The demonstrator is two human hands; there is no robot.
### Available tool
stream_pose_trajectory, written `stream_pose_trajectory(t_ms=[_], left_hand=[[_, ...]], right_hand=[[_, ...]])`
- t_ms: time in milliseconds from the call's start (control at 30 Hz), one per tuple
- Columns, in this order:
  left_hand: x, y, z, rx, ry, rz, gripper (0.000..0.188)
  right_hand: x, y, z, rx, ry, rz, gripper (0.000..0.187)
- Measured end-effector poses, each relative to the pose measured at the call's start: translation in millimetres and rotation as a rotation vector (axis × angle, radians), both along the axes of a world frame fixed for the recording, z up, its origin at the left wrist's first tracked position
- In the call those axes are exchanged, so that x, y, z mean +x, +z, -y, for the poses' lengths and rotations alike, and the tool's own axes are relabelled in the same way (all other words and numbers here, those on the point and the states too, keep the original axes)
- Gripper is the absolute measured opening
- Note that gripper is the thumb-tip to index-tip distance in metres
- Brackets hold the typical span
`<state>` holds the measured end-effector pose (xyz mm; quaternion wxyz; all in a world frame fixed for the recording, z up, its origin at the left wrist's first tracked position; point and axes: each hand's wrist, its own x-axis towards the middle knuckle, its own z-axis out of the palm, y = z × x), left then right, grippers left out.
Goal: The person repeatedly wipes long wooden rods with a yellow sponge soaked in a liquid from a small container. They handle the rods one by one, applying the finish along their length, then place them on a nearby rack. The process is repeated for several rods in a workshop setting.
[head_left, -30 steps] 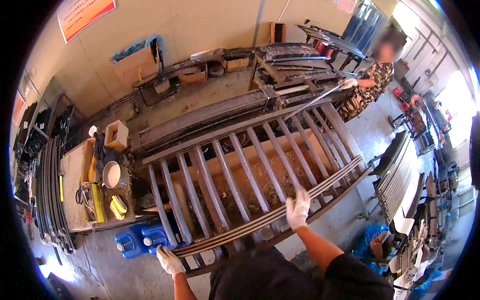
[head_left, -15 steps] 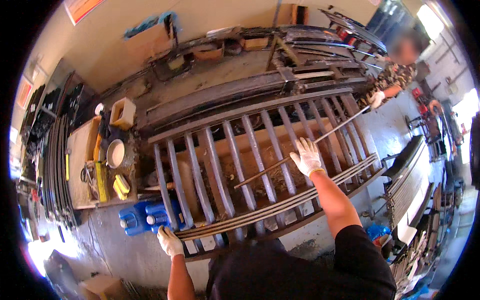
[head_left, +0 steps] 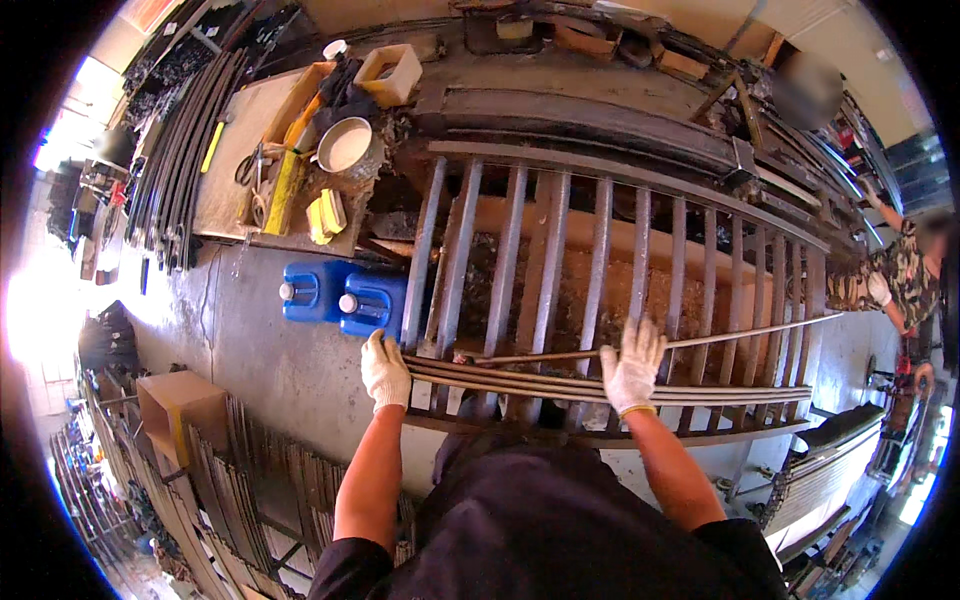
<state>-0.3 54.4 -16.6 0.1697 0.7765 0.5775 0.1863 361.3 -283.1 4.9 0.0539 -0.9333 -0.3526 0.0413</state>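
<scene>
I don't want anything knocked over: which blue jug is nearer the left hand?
The right-side jug, just beyond the left hand; the other jug sits farther to the left.

1 loose rod (head_left: 750, 331) | diagonal earlier | now closer to rod bundle (head_left: 720, 392)

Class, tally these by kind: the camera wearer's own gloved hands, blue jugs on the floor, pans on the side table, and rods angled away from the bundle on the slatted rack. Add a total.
Gloved hands, left hand and right hand: 2
Blue jugs: 2
Pan: 1
Angled rod: 1
Total: 6
</scene>
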Motion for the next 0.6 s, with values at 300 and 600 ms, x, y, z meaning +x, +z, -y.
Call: stream_pose_trajectory(t_ms=[300,600], left_hand=[[2,8,1,-0.019,0.061,0.033,0.042],[-2,-2,-15,-0.023,0.083,0.056,0.037]], right_hand=[[-112,45,-87,0.015,0.585,-0.326,0.093],[-113,48,-95,0.214,0.615,-0.372,0.082]])
